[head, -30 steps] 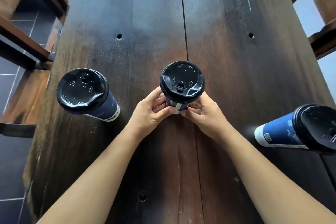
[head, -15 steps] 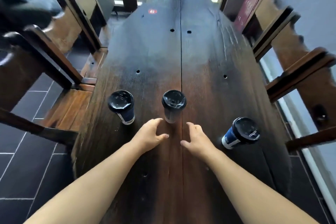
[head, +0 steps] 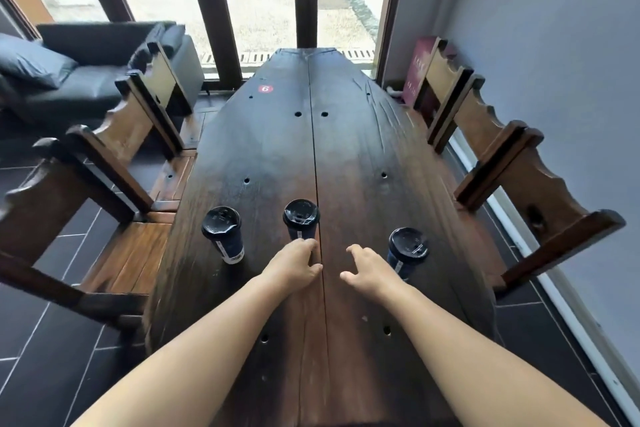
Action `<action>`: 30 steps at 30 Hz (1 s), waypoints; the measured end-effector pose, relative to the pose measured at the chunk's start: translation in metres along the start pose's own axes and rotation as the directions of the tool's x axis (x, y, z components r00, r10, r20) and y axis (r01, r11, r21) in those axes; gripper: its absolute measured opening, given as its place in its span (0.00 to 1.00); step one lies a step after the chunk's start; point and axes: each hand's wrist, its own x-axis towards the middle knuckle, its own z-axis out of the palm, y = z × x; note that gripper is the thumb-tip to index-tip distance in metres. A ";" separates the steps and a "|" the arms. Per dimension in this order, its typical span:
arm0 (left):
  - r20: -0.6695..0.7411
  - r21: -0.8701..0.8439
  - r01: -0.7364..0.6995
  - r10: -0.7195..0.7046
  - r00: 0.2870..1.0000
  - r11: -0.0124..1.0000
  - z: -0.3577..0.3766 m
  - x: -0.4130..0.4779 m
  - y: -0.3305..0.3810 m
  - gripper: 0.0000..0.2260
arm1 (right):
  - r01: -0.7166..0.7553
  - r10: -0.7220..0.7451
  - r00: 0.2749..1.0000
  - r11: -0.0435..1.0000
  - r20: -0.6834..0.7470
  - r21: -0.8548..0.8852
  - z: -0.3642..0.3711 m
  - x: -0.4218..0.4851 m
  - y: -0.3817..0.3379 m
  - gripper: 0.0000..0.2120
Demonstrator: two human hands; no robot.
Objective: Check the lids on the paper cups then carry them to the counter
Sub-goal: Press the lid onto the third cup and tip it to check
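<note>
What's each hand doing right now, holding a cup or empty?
Left hand: curled at the base of the middle cup; a grip cannot be told.
Right hand: open, empty, beside the right cup.

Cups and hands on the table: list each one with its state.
Left cup: upright, lid on, untouched.
Middle cup: upright, lid on, left hand at its base.
Right cup: upright, lid on, untouched.
Right hand: open, empty, beside the right cup.

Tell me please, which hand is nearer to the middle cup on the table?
Left. The left hand is right at the base of the middle cup, fingers against its lower wall. The right hand is open off to the cup's right, closer to the right cup.
</note>
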 end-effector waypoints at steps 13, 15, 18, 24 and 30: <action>0.113 -0.038 -0.107 0.111 0.987 0.994 0.053 0.050 0.064 0.20 | -0.026 0.092 0.846 0.991 -0.525 0.132 -0.064 -0.064 0.057 0.05; 0.127 -0.055 -0.114 0.120 0.985 0.992 0.063 0.057 0.070 0.21 | -0.032 0.082 0.832 0.995 -0.549 0.100 -0.071 -0.060 0.070 0.04; 0.136 -0.080 -0.126 0.136 0.981 0.989 0.076 0.070 0.077 0.23 | -0.026 0.047 0.837 0.999 -0.545 0.046 -0.078 -0.049 0.086 0.09; 0.242 -0.165 -0.083 0.122 0.962 0.983 0.099 0.099 0.082 0.46 | -0.037 0.027 0.918 0.999 -0.396 -0.018 -0.073 -0.011 0.104 0.33; 0.231 -0.327 -0.147 0.230 0.945 0.933 0.132 0.127 0.070 0.45 | -0.071 0.066 0.979 0.997 -0.194 -0.021 -0.052 0.027 0.115 0.46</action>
